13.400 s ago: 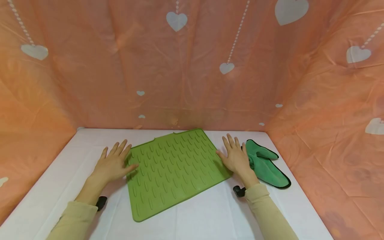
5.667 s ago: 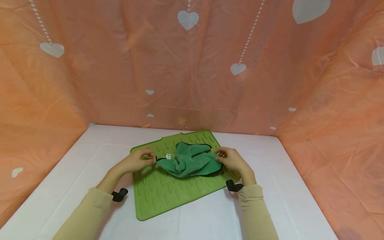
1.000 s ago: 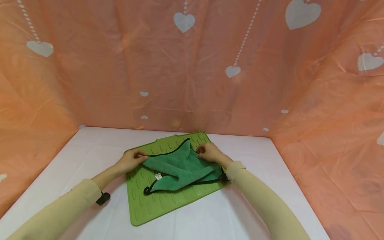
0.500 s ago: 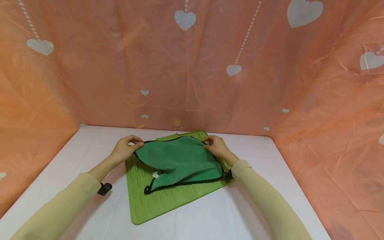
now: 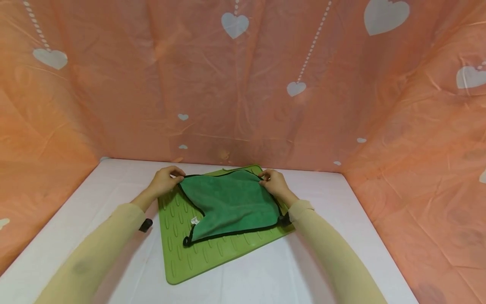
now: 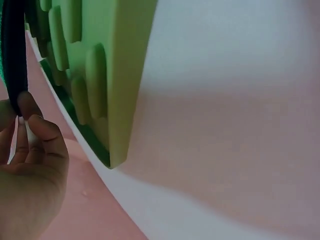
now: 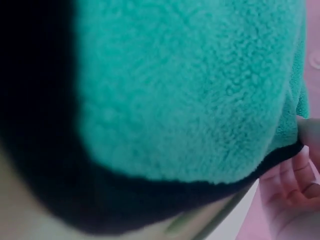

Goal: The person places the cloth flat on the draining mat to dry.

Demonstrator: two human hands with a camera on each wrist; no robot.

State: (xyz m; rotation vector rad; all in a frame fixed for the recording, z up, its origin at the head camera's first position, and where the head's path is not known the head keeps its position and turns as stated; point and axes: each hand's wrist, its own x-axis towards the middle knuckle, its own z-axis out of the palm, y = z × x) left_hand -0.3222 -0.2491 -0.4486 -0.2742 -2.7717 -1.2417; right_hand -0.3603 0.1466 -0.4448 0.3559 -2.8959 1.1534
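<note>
Left hand [image 5: 163,181] has shifted slightly up-right since the last frame, and we see the green cloth [image 5: 231,198] spread flatter over the green mat [image 5: 176,253], lower center of the frame. It pinches the cloth's upper-left corner, right hand [image 5: 277,184] its black trim [image 7: 100,200] at upper right, both, we judge, to keep the far edge spread.

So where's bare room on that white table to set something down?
Bare: the white table in front of the green mat, between left sleeve and right sleeve, and outside each sleeve toward the orange curtain. Crowded: the mat's middle and far side, under the green cloth left hand and right hand hold.
</note>
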